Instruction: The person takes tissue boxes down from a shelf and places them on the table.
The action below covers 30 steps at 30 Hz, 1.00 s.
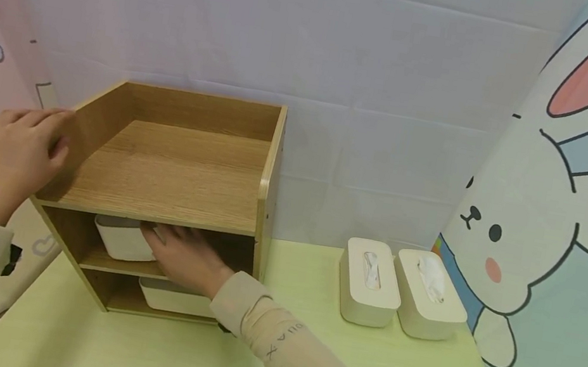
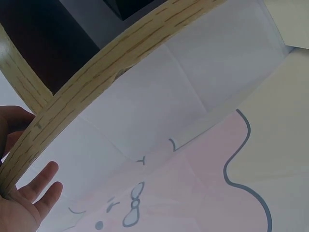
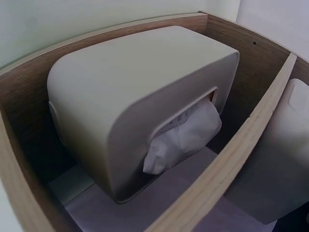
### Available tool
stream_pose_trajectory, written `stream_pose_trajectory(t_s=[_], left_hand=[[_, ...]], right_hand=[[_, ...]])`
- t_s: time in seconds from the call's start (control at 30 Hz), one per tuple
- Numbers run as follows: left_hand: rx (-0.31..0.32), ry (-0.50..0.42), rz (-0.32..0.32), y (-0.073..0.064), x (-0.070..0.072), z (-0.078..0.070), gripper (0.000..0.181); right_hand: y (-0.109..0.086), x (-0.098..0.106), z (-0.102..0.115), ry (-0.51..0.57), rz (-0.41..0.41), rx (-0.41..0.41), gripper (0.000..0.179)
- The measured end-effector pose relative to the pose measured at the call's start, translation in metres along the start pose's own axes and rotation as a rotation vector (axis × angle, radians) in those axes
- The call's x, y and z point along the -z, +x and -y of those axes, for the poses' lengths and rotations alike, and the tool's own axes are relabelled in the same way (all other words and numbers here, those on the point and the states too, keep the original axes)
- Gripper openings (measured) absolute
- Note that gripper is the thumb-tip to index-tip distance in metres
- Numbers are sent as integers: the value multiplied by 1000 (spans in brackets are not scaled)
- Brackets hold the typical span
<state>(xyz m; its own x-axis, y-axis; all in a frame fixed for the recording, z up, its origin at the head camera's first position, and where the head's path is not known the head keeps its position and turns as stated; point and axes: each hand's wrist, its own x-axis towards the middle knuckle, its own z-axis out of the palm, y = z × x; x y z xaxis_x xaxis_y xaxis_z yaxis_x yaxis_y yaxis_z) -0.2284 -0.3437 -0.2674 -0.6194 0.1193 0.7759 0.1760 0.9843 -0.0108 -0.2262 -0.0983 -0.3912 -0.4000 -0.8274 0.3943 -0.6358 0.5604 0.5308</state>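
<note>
My left hand (image 1: pixel 17 159) grips the left side panel of a wooden shelf unit (image 1: pixel 185 176). In the left wrist view, the fingers and thumb of the left hand (image 2: pixel 24 208) lie on either side of the panel's edge. Inside the middle compartment, my right hand (image 1: pixel 190 257) rests its fingers against a white tissue box (image 1: pixel 125 241), whose right part the hand covers. A second tissue box (image 1: pixel 177 301) sits in the bottom compartment. In the right wrist view, a white tissue (image 3: pixel 181 140) sticks out of the slot of that lower box (image 3: pixel 145 72); the right hand is out of view.
Two more tissue boxes (image 1: pixel 370 285) (image 1: pixel 428 298) stand side by side on the light green table (image 1: pixel 302 351), right of the unit. White cloth (image 1: pixel 348 57) hangs behind, and a rabbit-printed panel (image 1: pixel 512 263) borders the right side.
</note>
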Motion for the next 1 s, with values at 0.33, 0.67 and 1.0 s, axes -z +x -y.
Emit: stream_pose_trajectory(t_s=[0.33,0.67,1.0], left_hand=[[17,-5,25,0,-1,1,36],[14,-1,13,1,0,1,35],[23,7,20,0,-1,0,36]], right_hand=[[12,-2,3,37,93,-18,52],[17,0,5,79,97,-20,54],[18,3,10,-25,156,-13,57]])
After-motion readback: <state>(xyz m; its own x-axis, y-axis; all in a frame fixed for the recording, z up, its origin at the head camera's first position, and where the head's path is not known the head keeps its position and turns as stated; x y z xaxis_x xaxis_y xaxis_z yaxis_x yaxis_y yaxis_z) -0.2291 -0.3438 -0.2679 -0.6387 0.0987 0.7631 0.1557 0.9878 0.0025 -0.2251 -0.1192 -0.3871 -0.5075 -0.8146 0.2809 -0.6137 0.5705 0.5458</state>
